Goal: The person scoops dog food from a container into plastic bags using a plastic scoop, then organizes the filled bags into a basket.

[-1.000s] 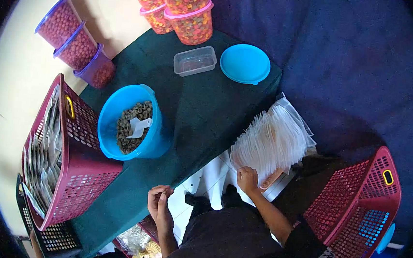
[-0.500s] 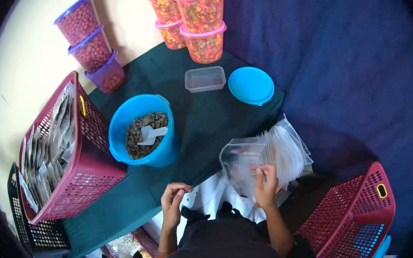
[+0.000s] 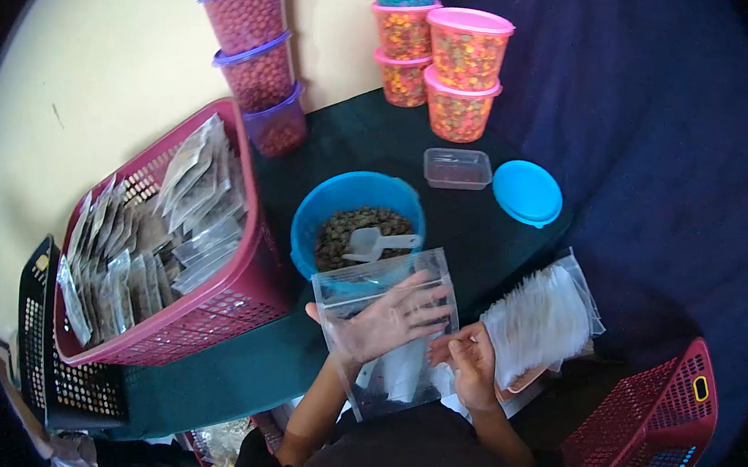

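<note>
A clear zip-lock bag (image 3: pixel 397 383) is held up in front of me, its zip strip near the top. My left hand (image 3: pixel 380 322) shows through the clear plastic, palm toward me and fingers spread behind the bag. Its thumb sticks out past the bag's left edge. My right hand (image 3: pixel 473 364) pinches the bag's right edge between thumb and fingers. Beyond the bag is a blue bucket (image 3: pixel 305 219) of dark brown pellet-like pieces, with a white scoop (image 3: pixel 376 244) lying on them. A thick stack of clear bags (image 3: pixel 538 321) stands by my right hand.
At left, a maroon basket (image 3: pixel 256 286) holds many filled bags, beside a black basket (image 3: pixel 80 395). Another maroon basket (image 3: pixel 632 421) stands at lower right. A clear tray (image 3: pixel 457 170), a blue lid (image 3: pixel 527 193), purple-lidded tubs (image 3: pixel 251 66) and pink-lidded tubs (image 3: pixel 463 74) line the back.
A clear bag has come away from the stack and now hangs over the bucket's near side. My left hand has opened out behind it. The view has swung left.
</note>
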Demonstrator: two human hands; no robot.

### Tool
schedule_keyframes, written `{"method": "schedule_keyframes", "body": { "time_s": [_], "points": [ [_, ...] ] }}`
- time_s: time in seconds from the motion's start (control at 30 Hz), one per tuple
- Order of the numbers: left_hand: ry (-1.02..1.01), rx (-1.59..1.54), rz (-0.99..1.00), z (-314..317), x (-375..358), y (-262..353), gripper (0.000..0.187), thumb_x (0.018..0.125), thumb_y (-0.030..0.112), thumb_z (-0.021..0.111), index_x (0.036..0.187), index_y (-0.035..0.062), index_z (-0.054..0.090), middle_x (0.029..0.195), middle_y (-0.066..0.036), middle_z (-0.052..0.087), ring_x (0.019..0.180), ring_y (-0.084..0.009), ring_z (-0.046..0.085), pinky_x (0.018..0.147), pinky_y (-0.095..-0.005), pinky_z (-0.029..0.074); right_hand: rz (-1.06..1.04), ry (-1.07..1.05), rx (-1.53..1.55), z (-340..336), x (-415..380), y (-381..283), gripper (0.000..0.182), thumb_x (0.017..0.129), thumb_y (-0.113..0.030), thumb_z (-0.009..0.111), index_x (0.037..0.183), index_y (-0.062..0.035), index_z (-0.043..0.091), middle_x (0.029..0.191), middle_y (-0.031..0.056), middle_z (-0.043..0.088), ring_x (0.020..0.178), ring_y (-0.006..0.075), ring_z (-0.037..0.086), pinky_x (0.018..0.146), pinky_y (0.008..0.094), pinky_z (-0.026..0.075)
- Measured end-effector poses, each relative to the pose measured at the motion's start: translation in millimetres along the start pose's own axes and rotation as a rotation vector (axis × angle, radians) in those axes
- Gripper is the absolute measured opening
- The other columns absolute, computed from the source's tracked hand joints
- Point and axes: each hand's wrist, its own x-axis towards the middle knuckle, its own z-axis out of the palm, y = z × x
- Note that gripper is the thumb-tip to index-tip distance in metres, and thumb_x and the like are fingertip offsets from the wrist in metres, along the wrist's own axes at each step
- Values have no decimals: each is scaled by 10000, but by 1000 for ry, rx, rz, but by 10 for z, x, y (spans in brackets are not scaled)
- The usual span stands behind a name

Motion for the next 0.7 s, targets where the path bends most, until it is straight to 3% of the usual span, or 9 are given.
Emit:
{"method": "schedule_keyframes", "body": {
  "time_s": [0.07, 0.13, 0.3, 0.37, 0.5, 0.7],
  "points": [
    [-63, -104, 33, -21, -75, 111, 1328, 349, 880, 394, 1324, 46, 53, 1341, -264, 58, 1219, -415, 162, 992, -515, 125, 36, 1, 4, 177, 23, 99, 83, 867, -87, 396, 918, -41, 348, 890, 189, 566, 744, 204, 584, 647, 304, 484],
    [-54, -155, 53, -21, -160, 232, 1361, 286, 876, 429, 1329, 75, 80, 1350, -238, 69, 1230, -388, 159, 1001, -460, 148, 117, 38, 47, 341, 43, 167, 81, 867, -96, 400, 912, -47, 354, 891, 177, 567, 751, 206, 585, 650, 304, 483],
    [58, -223, 71, -91, -380, 486, 1329, 287, 872, 433, 1338, 143, 72, 1351, -234, 70, 1230, -410, 126, 995, -500, 114, 191, 47, 69, 651, 130, 327, 90, 862, -109, 416, 904, -52, 361, 888, 168, 565, 761, 200, 586, 650, 304, 488],
    [49, -223, 104, -157, -430, 553, 1243, 364, 856, 444, 1338, 172, 86, 1356, -229, 37, 1223, -432, 119, 985, -555, 59, 224, 49, 92, 765, 164, 372, 87, 860, -102, 417, 904, -50, 363, 882, 170, 566, 744, 197, 586, 638, 295, 492],
    [124, -306, 101, -179, -492, 687, 1205, 358, 832, 496, 1324, 197, 155, 1342, -222, 121, 1217, -412, 163, 989, -540, 114, 244, 87, 103, 933, 192, 464, 92, 855, -95, 422, 909, -46, 366, 861, 181, 568, 718, 195, 586, 622, 289, 497],
    [160, -292, 104, -182, -540, 702, 1194, 363, 826, 503, 1324, 206, 160, 1339, -221, 130, 1198, -406, 213, 979, -541, 153, 236, 152, 118, 1025, 159, 501, 96, 847, -98, 440, 905, -49, 381, 804, 155, 571, 677, 179, 584, 590, 283, 498]
  ]
}}
